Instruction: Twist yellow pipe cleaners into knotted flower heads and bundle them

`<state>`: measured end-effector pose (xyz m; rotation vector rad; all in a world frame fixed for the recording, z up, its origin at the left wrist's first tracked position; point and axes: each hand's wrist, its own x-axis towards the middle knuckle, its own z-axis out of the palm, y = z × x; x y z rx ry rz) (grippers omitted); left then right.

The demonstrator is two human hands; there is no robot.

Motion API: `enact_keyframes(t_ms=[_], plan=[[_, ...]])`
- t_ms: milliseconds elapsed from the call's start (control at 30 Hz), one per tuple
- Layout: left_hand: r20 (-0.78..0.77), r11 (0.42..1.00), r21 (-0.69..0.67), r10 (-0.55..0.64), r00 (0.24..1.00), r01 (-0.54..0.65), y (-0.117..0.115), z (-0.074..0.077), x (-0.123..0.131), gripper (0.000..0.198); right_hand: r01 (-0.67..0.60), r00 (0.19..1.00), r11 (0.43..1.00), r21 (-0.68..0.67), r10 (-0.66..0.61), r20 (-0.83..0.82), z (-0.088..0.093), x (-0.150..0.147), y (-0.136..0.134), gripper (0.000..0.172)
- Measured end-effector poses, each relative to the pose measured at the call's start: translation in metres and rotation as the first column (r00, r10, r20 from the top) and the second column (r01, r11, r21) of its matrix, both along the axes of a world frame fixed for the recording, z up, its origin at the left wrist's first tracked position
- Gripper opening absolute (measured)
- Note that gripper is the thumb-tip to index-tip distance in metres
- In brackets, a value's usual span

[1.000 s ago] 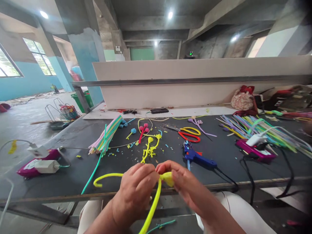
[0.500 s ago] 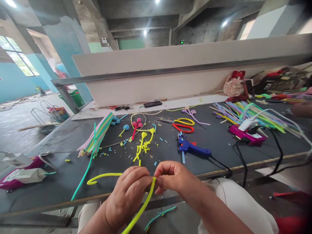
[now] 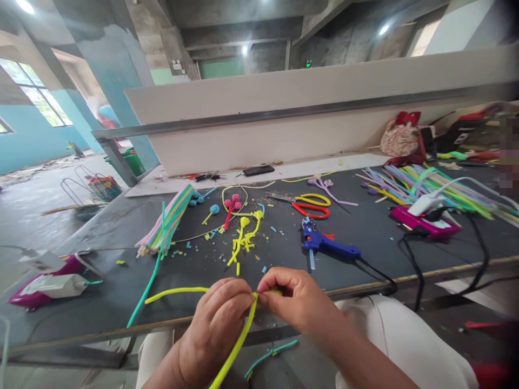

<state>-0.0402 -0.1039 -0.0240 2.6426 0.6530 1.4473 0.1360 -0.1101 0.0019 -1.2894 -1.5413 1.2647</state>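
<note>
My left hand [image 3: 223, 313] is closed round a yellow pipe cleaner [image 3: 239, 346]. One length of it runs out to the left over the table, and another hangs down toward my lap. Thumb and forefinger of my right hand [image 3: 298, 297] pinch the yellow stem where it leaves the left fingers; a bit of yellow shows behind them. Just beyond my hands lie yellow knotted pipe-cleaner pieces [image 3: 244, 232], a pink one [image 3: 232, 204] and a blue one [image 3: 213, 209]. A blue glue gun [image 3: 330, 246] rests to the right, below scissors [image 3: 312, 205] with yellow and red handles.
A pipe-cleaner bundle [image 3: 172, 219] lies on the left and another bundle [image 3: 425, 183] at the right. Purple power strips [image 3: 430, 224] with cords flank the dark table [image 3: 279, 256], strewn with small clippings. A phone [image 3: 258, 170] lies at the back, before a white partition [image 3: 259, 135].
The right fingers have closed in against the yellow stem and the left hand. The curled left end of the pipe cleaner now looks straighter. The view has shifted slightly.
</note>
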Motion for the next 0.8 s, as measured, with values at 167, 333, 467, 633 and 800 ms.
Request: enact_keyframes(t_ms=[167, 333, 467, 633, 800], plan=[[0.083, 0.982, -0.186, 0.035, 0.996, -0.019, -0.008, -0.005, 0.005, 0.021, -0.041, 0.983, 0.918, 0.394, -0.033, 0.180, 0.000, -0.001, -0.006, 0.012], [0.193, 0.899, -0.432, 0.174, 0.966, -0.076, -0.015, -0.002, 0.013, 0.013, -0.131, 0.973, 0.801, 0.584, -0.008, 0.230, -0.003, 0.000, -0.008, 0.015], [0.220, 0.656, -0.754, 0.216, 0.951, 0.025, -0.017, 0.002, 0.013, 0.010, -0.216, 0.963, 0.685, 0.696, 0.031, 0.269, -0.004, 0.001, -0.007, 0.015], [0.227, 0.292, -0.946, 0.274, 0.935, 0.144, -0.010, 0.007, 0.015, 0.012, -0.385, 0.897, 0.623, 0.681, 0.081, 0.434, -0.009, 0.002, -0.007, 0.018], [0.135, 0.262, -0.963, 0.262, 0.956, 0.064, -0.003, 0.015, 0.015, 0.009, -0.196, 0.949, 0.841, 0.503, 0.033, 0.314, -0.007, 0.004, -0.001, 0.013]])
